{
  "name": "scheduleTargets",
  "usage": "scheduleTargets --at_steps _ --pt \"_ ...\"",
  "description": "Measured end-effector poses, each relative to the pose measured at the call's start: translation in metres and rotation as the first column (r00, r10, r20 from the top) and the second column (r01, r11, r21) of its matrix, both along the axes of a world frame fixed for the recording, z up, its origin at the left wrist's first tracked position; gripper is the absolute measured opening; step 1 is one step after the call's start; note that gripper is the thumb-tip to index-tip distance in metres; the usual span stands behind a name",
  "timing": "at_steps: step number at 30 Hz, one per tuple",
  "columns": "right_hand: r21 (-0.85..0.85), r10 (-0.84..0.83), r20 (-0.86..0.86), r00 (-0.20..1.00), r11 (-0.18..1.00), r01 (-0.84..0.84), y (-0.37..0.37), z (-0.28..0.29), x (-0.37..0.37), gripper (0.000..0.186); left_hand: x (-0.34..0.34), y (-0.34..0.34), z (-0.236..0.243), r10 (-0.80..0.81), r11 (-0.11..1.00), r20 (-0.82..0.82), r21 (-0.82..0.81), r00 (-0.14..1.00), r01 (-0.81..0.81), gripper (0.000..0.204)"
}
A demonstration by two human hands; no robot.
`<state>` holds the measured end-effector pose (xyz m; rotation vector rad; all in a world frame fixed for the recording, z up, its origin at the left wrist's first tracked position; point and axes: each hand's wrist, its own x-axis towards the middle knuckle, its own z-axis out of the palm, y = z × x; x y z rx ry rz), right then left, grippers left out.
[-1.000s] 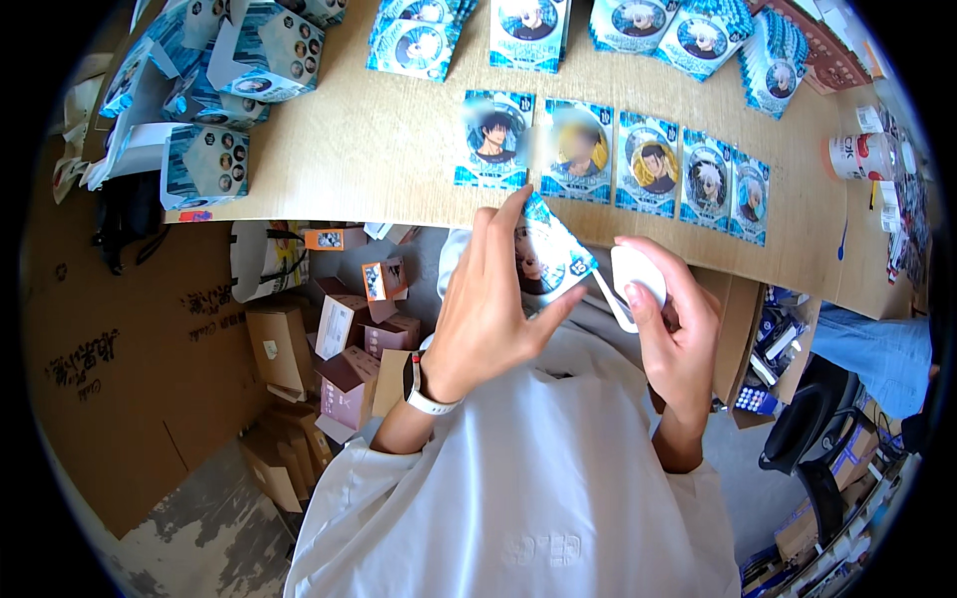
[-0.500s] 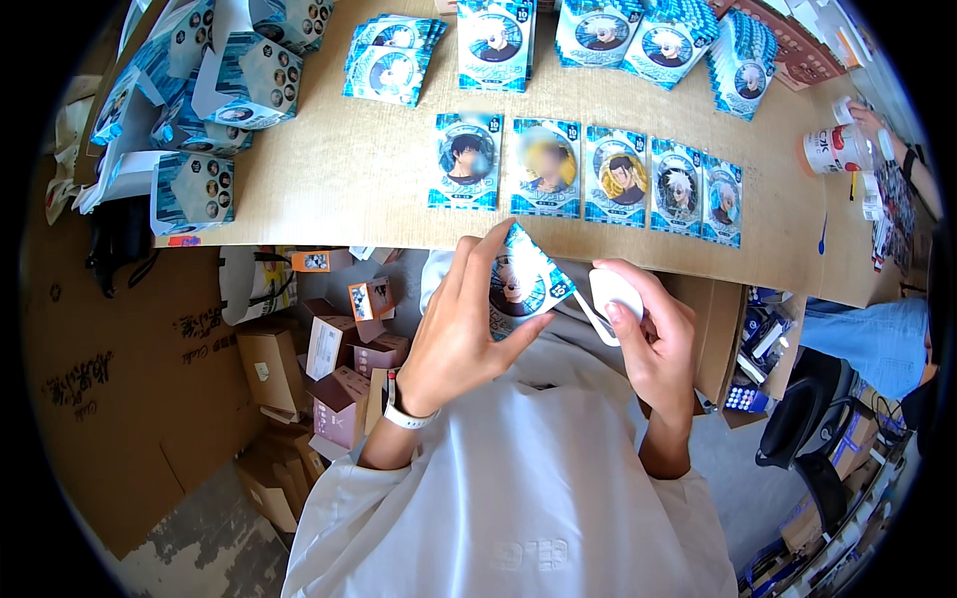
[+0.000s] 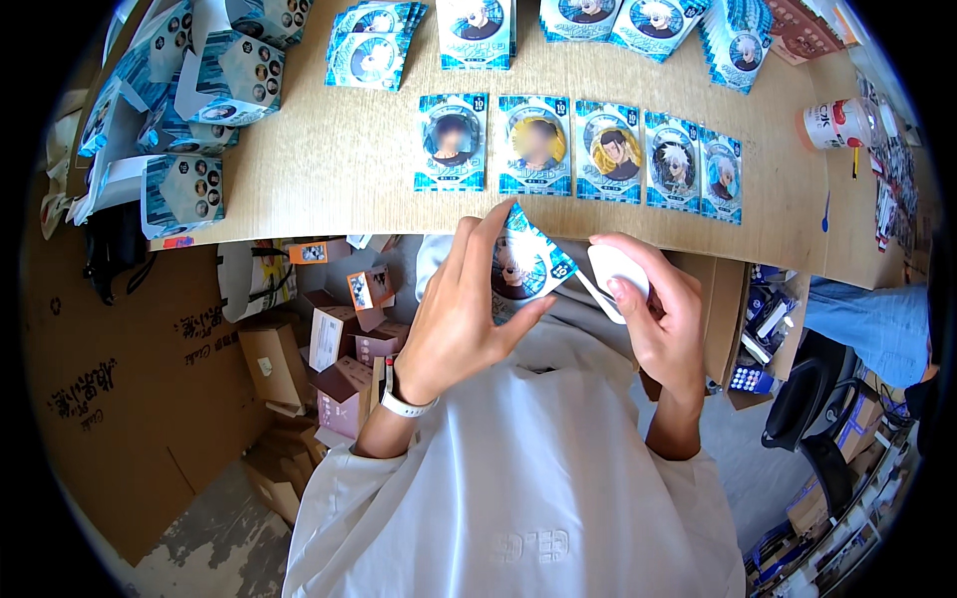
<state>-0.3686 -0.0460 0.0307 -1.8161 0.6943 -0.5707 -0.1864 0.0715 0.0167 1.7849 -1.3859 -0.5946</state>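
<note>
My left hand point(image 3: 464, 299) grips a blue-and-white card point(image 3: 524, 261) with a round character picture, tilted in front of the table's near edge. Its fingers lie behind the card and the thumb along its lower side. In my right hand point(image 3: 660, 309) is a smooth white oval object point(image 3: 616, 279) with a thin white arm; its kind I cannot make out. The tip of that arm is close to the card's right corner, but whether they touch is unclear. Beyond my hands, a row of similar cards point(image 3: 535, 147) lies face up on the table point(image 3: 319, 189).
Stacks of blue cards point(image 3: 653, 28) line the far side. Open blue display boxes point(image 3: 184, 194) crowd the left end. A plastic cup point(image 3: 835, 126) stands at the right. Cardboard boxes point(image 3: 274, 367) sit below the table at left; a black chair point(image 3: 812, 399) is at right.
The view has shifted slightly, so the table things sit a little higher in the picture. Both hands keep their holds. The other person's hand by the cup has gone from sight.
</note>
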Motion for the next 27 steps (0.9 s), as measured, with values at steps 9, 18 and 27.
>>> scheduleTargets --at_steps 9,18,27 --pt "0.196 -0.132 0.181 0.975 0.976 0.096 0.009 -0.001 0.002 0.035 0.001 -0.004 0.000 -0.011 1.000 -0.253 -0.014 0.967 0.007 0.080" --pt "0.183 -0.133 0.242 0.961 0.979 0.089 0.013 -0.004 -0.007 0.022 0.002 -0.001 -0.012 -0.169 0.981 -0.904 -0.114 0.393 0.159 0.073" --pt "0.277 -0.095 0.306 0.947 0.961 0.006 0.016 -0.004 0.007 0.046 -0.010 0.000 -0.004 -0.051 0.998 -0.992 -0.046 0.117 0.047 0.071"
